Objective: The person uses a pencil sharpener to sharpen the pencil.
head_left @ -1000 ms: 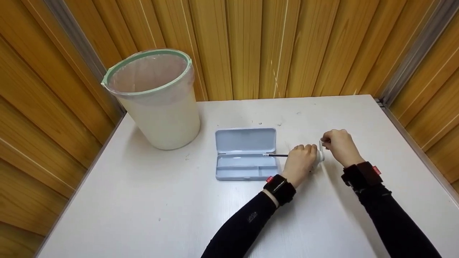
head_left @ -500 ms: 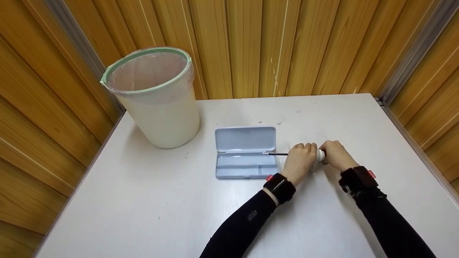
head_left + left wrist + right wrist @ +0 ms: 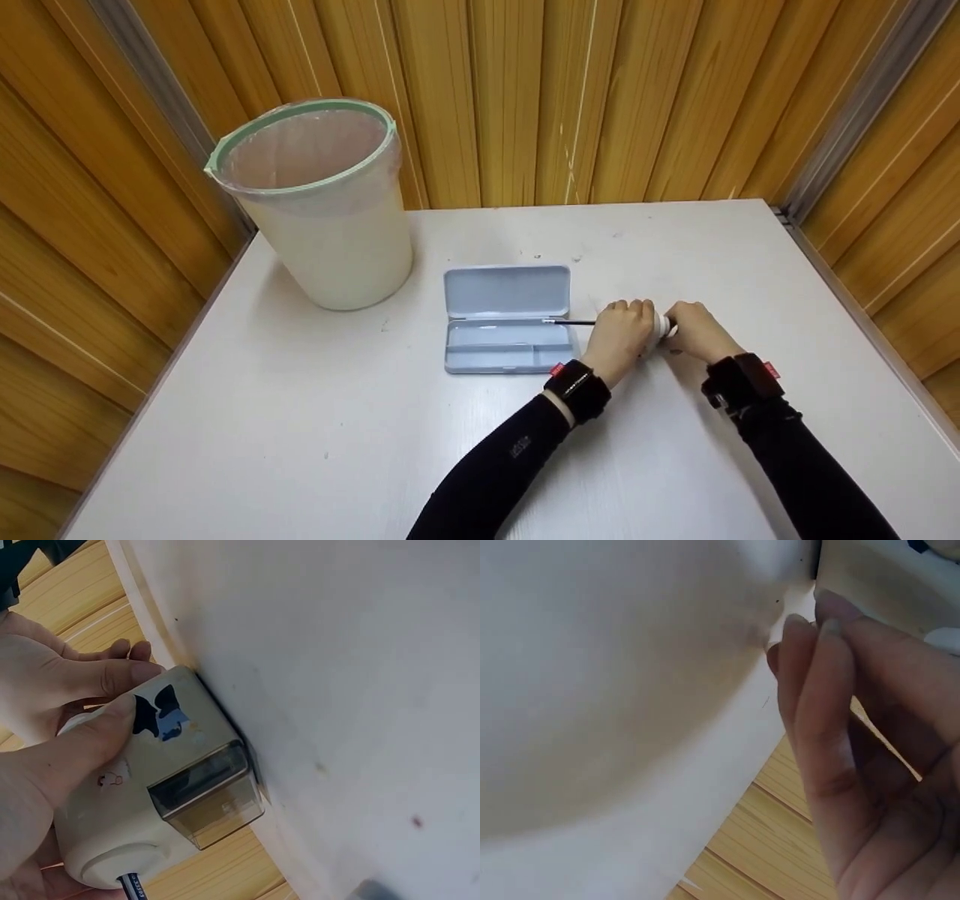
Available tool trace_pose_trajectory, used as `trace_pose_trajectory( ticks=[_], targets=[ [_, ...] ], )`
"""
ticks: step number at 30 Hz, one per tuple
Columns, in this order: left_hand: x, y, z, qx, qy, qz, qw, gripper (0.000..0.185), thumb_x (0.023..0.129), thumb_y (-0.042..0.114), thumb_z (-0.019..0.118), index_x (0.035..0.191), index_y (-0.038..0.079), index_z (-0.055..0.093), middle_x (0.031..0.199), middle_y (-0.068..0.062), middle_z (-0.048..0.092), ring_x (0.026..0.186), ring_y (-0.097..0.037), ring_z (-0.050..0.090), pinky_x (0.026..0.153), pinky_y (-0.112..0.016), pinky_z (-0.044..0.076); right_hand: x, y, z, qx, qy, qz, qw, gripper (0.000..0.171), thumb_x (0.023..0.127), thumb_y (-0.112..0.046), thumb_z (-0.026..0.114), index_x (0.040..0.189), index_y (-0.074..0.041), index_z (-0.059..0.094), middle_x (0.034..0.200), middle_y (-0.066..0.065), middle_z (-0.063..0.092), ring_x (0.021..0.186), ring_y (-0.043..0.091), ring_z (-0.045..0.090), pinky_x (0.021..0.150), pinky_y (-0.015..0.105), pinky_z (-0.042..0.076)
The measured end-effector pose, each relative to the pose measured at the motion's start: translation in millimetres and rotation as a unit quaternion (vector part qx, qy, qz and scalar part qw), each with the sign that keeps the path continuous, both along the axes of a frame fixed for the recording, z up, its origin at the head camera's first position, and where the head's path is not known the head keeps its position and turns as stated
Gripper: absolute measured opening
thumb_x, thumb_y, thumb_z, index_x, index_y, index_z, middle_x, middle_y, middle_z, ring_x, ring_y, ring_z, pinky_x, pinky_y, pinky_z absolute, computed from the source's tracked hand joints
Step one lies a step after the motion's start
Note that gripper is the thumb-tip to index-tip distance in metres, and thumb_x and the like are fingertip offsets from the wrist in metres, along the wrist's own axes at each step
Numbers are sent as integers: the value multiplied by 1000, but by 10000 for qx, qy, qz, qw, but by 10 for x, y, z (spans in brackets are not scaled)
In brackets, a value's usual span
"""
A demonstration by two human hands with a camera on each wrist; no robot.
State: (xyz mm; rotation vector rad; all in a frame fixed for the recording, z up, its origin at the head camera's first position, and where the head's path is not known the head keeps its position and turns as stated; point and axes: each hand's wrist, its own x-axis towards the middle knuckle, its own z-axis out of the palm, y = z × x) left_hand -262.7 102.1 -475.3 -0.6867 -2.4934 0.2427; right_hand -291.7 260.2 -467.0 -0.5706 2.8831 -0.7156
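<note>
My left hand (image 3: 621, 334) grips an off-white desktop pencil sharpener (image 3: 206, 724) with dark blue stickers and a clear smoky shavings drawer (image 3: 217, 802). From the sharpener's round front a dark pencil (image 3: 574, 322) sticks out to the left, its pale tail end overlapping the pencil case in the head view. On the far side of the sharpener, my right hand (image 3: 699, 330) has its fingers curled at the crank, fingertips drawn together in the right wrist view; the crank's knob is hidden by them.
A pale blue pencil case (image 3: 506, 292) lies with its lid raised left of my hands, its divided tray facing up. At the back left stands a cream bin (image 3: 337, 247) with a green rim and plastic liner. Wood-patterned walls (image 3: 510, 105) border the white table (image 3: 262, 420).
My right hand has come down from beside the raised crank to a lower spot close behind the sharpener. My left hand keeps its grip, and the pencil stays in the sharpener.
</note>
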Motion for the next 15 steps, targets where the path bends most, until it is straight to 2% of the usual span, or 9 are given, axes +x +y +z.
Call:
trace_pose_trajectory(
  ticks=[4,7,11,15],
  targets=[
    [5,4,-7,29,121,12,9999,18,86,21,66,104,18,67,89,10,69,76,-6,65,66,-18,54,14,2,26,21,-213,90,9997,10,71,0,79,72,5,70,67,14,70,57,15,56,55,27,46],
    [1,2,0,74,46,-24,10000,27,82,26,72,107,17,67,90,9,70,77,-6,65,67,-18,54,18,12,63,81,-335,155,9993,10,72,0,79,75,5,71,71,16,71,58,16,58,56,27,47],
    [0,-9,29,41,-178,-46,9998,45,75,35,80,113,15,67,95,8,71,80,-7,66,71,-18,55,25,49,134,82,-371,302,9988,13,72,1,79,82,5,73,80,18,74,65,18,61,61,30,49],
    [0,-18,68,78,-620,-39,9980,53,73,41,83,116,16,65,100,8,71,84,-7,66,73,-17,55,61,85,259,138,-65,425,9990,20,72,-1,80,88,7,72,85,20,73,72,27,66,68,39,55]
  ],
)
